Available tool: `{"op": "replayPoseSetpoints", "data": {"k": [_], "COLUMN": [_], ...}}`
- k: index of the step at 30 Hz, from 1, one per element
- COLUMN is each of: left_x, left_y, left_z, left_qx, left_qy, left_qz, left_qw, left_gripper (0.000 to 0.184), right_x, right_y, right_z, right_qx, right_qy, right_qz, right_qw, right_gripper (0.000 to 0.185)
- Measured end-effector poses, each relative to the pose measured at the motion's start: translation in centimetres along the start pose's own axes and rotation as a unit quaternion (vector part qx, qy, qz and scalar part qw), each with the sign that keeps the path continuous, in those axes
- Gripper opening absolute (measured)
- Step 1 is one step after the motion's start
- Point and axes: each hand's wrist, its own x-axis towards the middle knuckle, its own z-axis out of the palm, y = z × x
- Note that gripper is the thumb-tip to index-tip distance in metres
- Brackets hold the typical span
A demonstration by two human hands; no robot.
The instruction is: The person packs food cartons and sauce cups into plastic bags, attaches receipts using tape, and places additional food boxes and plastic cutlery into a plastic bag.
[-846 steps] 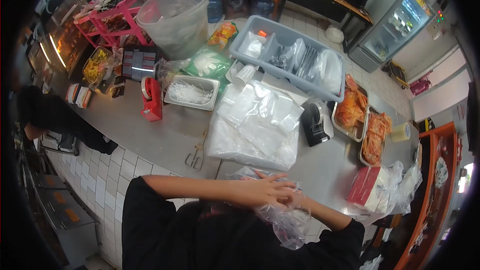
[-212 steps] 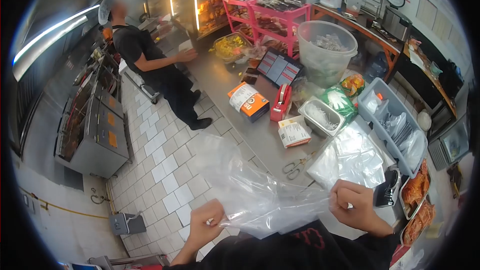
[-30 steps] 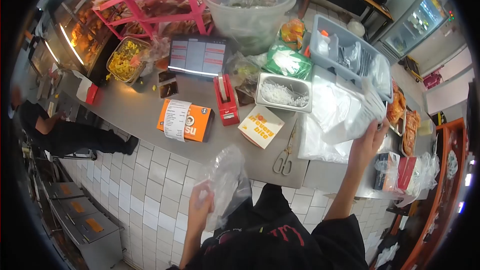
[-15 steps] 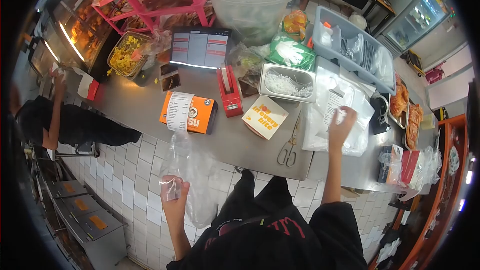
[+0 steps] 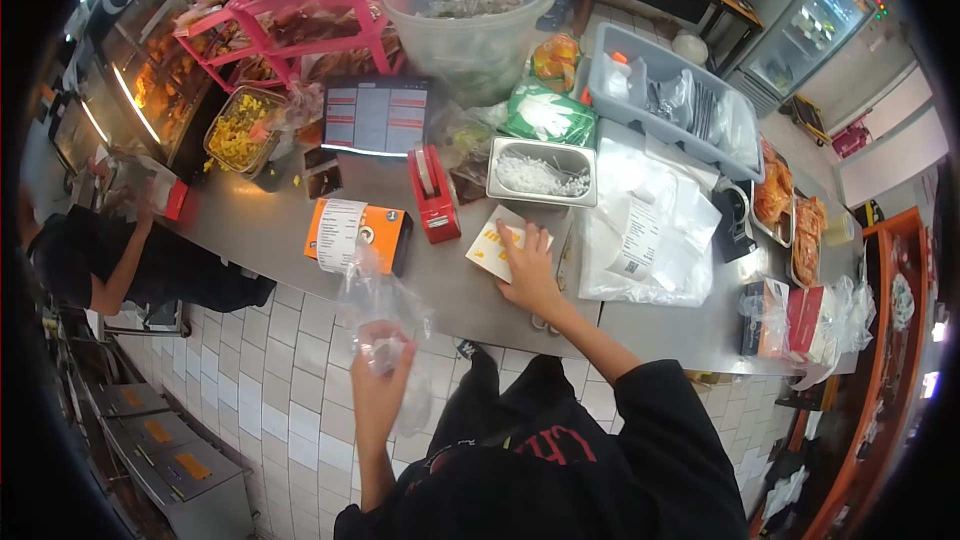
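My left hand (image 5: 382,365) is closed around a clear plastic bag (image 5: 385,290), which hangs near the table's front edge and overlaps the lower side of an orange box (image 5: 388,230) with a printed receipt (image 5: 340,230) on it. My right hand (image 5: 530,270) grips a small cream cardboard box (image 5: 488,248) with yellow lettering, fingers over its top and right side; the box rests on the metal table. Left of that box stands a red tape dispenser (image 5: 435,205). Scissors (image 5: 565,250) lie partly hidden behind my right forearm.
White plastic bags (image 5: 690,230) carry another receipt (image 5: 638,240). Behind stand a metal tray (image 5: 500,195) of white pieces, a tablet (image 5: 375,115), a large clear tub (image 5: 400,15) and a grey-blue bin (image 5: 700,145). A co-worker (image 5: 110,260) works at the far left.
My right hand has moved left from the receipt on the white bags to the small cream box. My left hand, still holding the clear bag, has come up and right, nearer the table.
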Motion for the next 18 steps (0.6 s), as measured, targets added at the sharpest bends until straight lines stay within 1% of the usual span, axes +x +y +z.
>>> {"op": "replayPoseSetpoints", "data": {"k": [1, 2, 3, 4, 5, 6, 7, 8, 9, 10, 11, 12, 13, 14, 15, 16, 17, 18], "left_x": [0.1, 0.2, 0.4, 0.4, 0.3, 0.1, 0.0, -0.4, -1.2, -1.8, -2.0, -0.8, 0.4, 1.9, 3.3, 4.6, 5.8, 6.7], "left_y": [0.2, 0.7, 1.3, 1.9, 2.6, 3.6, 4.6, 5.6, 6.7, 7.4, 7.5, 6.4, 5.3, 2.5, -0.2, -3.2, -5.9, -7.0], "left_z": [1.0, 2.2, 3.5, 4.6, 5.7, 6.5, 7.0, 6.8, 6.5, 6.1, 5.4, 5.6, 5.7, 5.6, 5.5, 5.6, 5.7, 5.8], "left_qx": [0.01, 0.011, -0.015, -0.04, -0.038, 0.006, 0.049, 0.05, -0.082, -0.21, -0.287, -0.256, -0.219, -0.278, -0.341, -0.292, -0.246, -0.201], "left_qy": [-0.024, -0.026, -0.076, -0.127, -0.131, -0.174, -0.216, -0.223, -0.228, -0.229, -0.218, -0.15, -0.079, -0.057, -0.021, -0.019, -0.024, -0.027], "left_qz": [0.013, 0.01, 0.008, 0.007, 0.007, 0.095, 0.183, 0.184, 0.121, 0.055, 0.008, 0.038, 0.062, -0.031, -0.121, -0.073, -0.1, -0.126], "left_qw": [1.0, 1.0, 0.997, 0.991, 0.991, 0.98, 0.958, 0.956, 0.963, 0.949, 0.933, 0.954, 0.971, 0.958, 0.932, 0.954, 0.964, 0.971], "left_gripper": [0.026, 0.026, 0.031, 0.036, 0.036, 0.036, 0.035, 0.035, 0.039, 0.043, 0.04, 0.039, 0.039, 0.039, 0.041, 0.045, 0.043, 0.042], "right_x": [-0.7, -1.5, -2.3, -3.3, -4.2, -5.1, -5.7, -6.2, -6.5, -6.6, -6.8, -6.8, -6.6, -6.0, -5.6, -5.3, -5.1, -4.8], "right_y": [0.7, 1.3, 1.9, 2.1, 1.9, 1.6, 1.0, 0.3, -0.5, -1.0, -1.8, -2.5, -2.5, -3.2, -3.6, -3.5, -2.6, -1.6], "right_z": [-0.4, -1.3, -2.6, -5.1, -7.6, -10.5, -13.3, -15.8, -18.1, -19.5, -20.0, -19.9, -18.9, -17.9, -15.6, -12.6, -9.3, -5.9], "right_qx": [0.051, 0.102, 0.102, 0.15, 0.197, 0.197, 0.197, 0.196, 0.223, 0.247, 0.263, 0.278, 0.242, 0.233, 0.234, 0.235, 0.236, 0.188], "right_qy": [0.015, 0.031, 0.029, 0.046, 0.064, 0.08, 0.096, 0.099, 0.158, 0.217, 0.246, 0.274, 0.247, 0.194, 0.133, 0.071, 0.074, 0.026], "right_qz": [-0.018, -0.035, -0.033, -0.053, -0.071, -0.067, -0.064, -0.058, -0.097, -0.137, -0.186, -0.234, -0.301, -0.35, -0.342, -0.333, -0.33, -0.322], "right_qw": [0.998, 0.994, 0.994, 0.986, 0.976, 0.975, 0.974, 0.974, 0.957, 0.934, 0.914, 0.89, 0.889, 0.886, 0.9, 0.91, 0.911, 0.928], "right_gripper": [0.092, 0.09, 0.09, 0.091, 0.091, 0.09, 0.09, 0.09, 0.088, 0.086, 0.084, 0.082, 0.08, 0.087, 0.084, 0.081, 0.081, 0.085]}}
